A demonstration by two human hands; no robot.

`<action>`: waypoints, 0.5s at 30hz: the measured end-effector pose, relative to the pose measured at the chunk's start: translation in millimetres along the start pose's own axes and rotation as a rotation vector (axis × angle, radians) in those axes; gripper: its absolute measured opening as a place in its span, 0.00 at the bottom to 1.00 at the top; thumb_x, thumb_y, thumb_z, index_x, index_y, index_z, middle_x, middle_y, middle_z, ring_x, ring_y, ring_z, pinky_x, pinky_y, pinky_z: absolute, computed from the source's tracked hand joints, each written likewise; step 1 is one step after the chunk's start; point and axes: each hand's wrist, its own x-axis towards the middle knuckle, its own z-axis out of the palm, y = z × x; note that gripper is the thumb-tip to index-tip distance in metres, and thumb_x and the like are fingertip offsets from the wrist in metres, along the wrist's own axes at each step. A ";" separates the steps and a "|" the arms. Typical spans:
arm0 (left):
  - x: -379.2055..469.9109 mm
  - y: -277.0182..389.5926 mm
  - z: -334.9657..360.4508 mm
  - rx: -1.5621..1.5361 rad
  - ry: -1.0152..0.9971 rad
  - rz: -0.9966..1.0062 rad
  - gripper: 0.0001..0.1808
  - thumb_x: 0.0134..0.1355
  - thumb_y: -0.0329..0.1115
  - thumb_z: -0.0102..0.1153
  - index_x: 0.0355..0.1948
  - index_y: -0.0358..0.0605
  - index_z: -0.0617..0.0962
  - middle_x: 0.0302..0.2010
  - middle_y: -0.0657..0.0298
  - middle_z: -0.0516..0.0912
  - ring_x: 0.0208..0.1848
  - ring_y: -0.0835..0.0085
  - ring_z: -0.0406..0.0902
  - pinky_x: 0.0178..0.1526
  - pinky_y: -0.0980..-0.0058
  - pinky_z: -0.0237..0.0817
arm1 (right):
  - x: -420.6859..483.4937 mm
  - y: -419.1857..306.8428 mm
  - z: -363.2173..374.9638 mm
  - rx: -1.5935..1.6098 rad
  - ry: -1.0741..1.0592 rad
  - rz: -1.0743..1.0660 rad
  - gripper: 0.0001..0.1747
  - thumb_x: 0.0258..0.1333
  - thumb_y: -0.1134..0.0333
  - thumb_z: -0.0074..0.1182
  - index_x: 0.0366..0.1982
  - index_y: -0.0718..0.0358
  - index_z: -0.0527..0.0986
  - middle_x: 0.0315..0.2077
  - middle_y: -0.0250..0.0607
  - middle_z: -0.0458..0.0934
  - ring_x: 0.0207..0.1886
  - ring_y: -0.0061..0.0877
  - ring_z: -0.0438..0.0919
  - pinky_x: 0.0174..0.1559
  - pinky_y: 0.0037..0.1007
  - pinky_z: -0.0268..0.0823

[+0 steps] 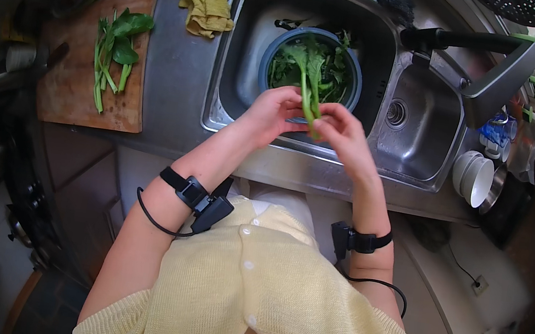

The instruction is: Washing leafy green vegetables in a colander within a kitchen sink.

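Over the front rim of a blue-grey basin [266, 64], a bunch of leafy green stalks [308, 88] is held between both hands. My left hand [272, 114] has its thumb and fingers around the stalks from the left. With my right hand [347, 132] I pinch their lower ends. The leafy tops point away from me, above more loose greens [284, 69] inside the basin. That basin stands in the large bowl of a steel sink [248, 51]. Some dark leafy scraps [287, 24] lie behind it; whether there is water in it I cannot tell.
Left of the sink, a wooden cutting board [62, 92] carries more leafy greens [109, 55]. A yellow cloth [209, 0] lies by the sink's left rim. A faucet [498, 79] reaches over the small sink bowl [422, 142]. White bowls [476, 181] stand at the right.
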 end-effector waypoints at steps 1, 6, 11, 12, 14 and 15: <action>-1.7 3.0 0.0 0.009 0.000 -0.003 0.19 0.59 0.35 0.47 0.51 0.39 0.72 0.49 0.53 0.77 0.52 0.66 0.74 0.56 0.61 0.64 | 3.1 6.8 2.8 0.018 -0.036 0.016 0.14 0.54 0.74 0.55 0.44 0.66 0.70 0.33 0.34 0.78 0.33 0.17 0.76 0.37 0.20 0.69; -5.1 5.7 -5.8 0.141 0.068 0.091 0.21 0.58 0.31 0.48 0.54 0.40 0.71 0.45 0.55 0.78 0.50 0.67 0.75 0.50 0.64 0.69 | 32.4 24.8 11.3 -0.265 -0.050 -0.124 0.12 0.53 0.75 0.53 0.41 0.66 0.76 0.32 0.39 0.81 0.35 0.23 0.80 0.41 0.23 0.70; 8.7 8.2 -55.9 0.238 0.433 0.057 0.14 0.58 0.28 0.47 0.47 0.43 0.71 0.34 0.59 0.77 0.29 0.76 0.73 0.33 0.75 0.68 | 77.4 47.3 -2.4 -1.030 0.132 -0.122 0.12 0.49 0.73 0.47 0.35 0.60 0.80 0.33 0.49 0.81 0.40 0.41 0.79 0.44 0.37 0.70; 6.1 12.3 -55.9 0.102 0.430 0.053 0.11 0.58 0.28 0.46 0.43 0.44 0.70 0.28 0.61 0.74 0.23 0.79 0.65 0.26 0.78 0.60 | 87.7 59.6 -12.2 -1.121 0.266 -0.140 0.11 0.49 0.73 0.47 0.34 0.61 0.80 0.33 0.49 0.81 0.42 0.41 0.79 0.45 0.38 0.69; -2.6 18.3 -61.4 -0.081 0.315 0.047 0.11 0.58 0.28 0.45 0.43 0.44 0.70 0.26 0.62 0.72 0.22 0.79 0.63 0.25 0.79 0.58 | 99.5 98.0 -27.8 -1.207 0.410 -0.155 0.11 0.49 0.73 0.47 0.33 0.62 0.79 0.33 0.48 0.81 0.44 0.41 0.78 0.46 0.38 0.69; -4.8 18.9 -61.9 -0.268 0.196 0.039 0.12 0.58 0.29 0.44 0.43 0.43 0.70 0.25 0.64 0.69 0.22 0.78 0.61 0.24 0.79 0.55 | 102.6 124.0 -33.8 -1.427 0.376 -0.249 0.10 0.49 0.74 0.47 0.31 0.61 0.79 0.33 0.48 0.81 0.46 0.40 0.78 0.47 0.38 0.68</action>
